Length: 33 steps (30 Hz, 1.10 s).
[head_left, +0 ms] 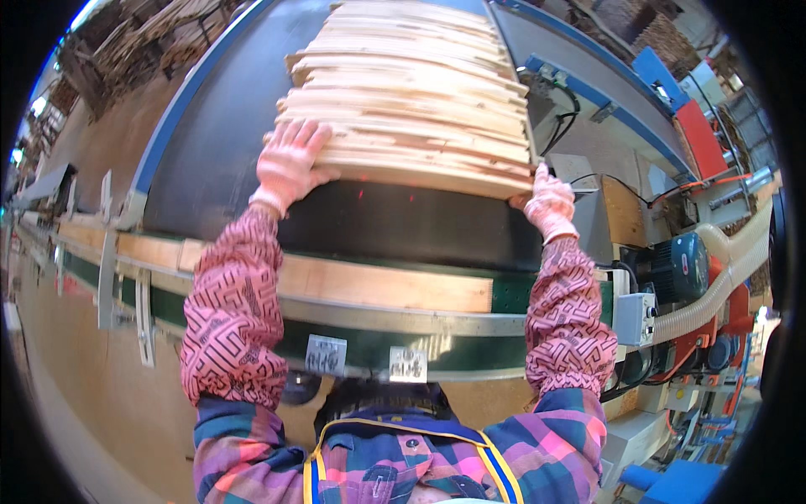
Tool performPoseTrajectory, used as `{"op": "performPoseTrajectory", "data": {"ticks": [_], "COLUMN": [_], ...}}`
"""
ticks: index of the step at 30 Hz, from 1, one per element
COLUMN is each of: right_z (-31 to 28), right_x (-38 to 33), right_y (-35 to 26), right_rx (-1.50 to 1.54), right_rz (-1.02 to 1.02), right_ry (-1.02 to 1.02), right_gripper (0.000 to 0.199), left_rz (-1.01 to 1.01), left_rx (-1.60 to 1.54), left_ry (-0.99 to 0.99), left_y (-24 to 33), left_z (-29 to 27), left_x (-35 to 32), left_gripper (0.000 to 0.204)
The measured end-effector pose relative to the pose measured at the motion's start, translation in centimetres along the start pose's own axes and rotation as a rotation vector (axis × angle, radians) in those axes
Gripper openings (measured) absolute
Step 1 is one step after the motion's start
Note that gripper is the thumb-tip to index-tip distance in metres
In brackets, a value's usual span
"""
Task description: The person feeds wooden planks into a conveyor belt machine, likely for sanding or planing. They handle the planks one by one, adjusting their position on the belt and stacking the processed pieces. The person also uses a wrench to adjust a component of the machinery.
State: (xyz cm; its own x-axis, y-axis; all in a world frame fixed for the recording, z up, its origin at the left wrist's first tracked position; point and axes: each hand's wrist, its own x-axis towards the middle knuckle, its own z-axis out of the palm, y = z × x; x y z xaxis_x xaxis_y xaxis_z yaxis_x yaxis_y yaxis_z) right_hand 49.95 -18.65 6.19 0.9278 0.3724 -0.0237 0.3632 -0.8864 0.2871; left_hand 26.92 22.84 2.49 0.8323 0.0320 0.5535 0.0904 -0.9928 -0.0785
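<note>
A wide row of pale wooden strips (pixel 411 92) lies side by side on a dark conveyor belt (pixel 420 227). Their left ends are uneven. My left hand (pixel 290 164), in a light pinkish glove, rests on the left ends of the nearest strips. Its fingers are stretched out flat and the thumb points along the near edge. At the opposite end, my right hand (pixel 550 204), gloved alike, takes the corner of the nearest strip. Its index finger reaches up along the end and the thumb sits at the near edge; the other fingers are partly hidden.
A board (pixel 378 284) lies on the green narrow conveyor (pixel 512 296) between me and the belt. A blue side rail (pixel 180 101) borders the belt at left. To the right stand a motor (pixel 682 267), a ribbed hose (pixel 714 290) and a grey switch box (pixel 635 319).
</note>
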Motion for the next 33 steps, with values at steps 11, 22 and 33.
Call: {"op": "performPoseTrajectory", "data": {"ticks": [11, 22, 33], "right_z": [-0.4, -4.4, -3.0], "right_x": [-14.3, -16.2, -12.7], "right_y": [-4.7, -9.6, 0.8], "right_rx": [0.627, 0.398, 0.725], "right_rz": [-0.735, -0.405, -0.241], "right_ry": [-0.207, -0.481, -0.325], "right_gripper": [0.062, 0.056, 0.044], "left_rz": [-0.258, -0.647, -0.606], "left_rx": [-0.287, -0.13, -0.139], "left_ry": [0.077, 0.178, 0.129], "left_y": [2.2, 9.6, 11.8], "left_z": [-14.0, -19.1, -16.4], "left_x": [-8.9, -24.4, -22.6], "left_gripper": [0.052, 0.037, 0.038]}}
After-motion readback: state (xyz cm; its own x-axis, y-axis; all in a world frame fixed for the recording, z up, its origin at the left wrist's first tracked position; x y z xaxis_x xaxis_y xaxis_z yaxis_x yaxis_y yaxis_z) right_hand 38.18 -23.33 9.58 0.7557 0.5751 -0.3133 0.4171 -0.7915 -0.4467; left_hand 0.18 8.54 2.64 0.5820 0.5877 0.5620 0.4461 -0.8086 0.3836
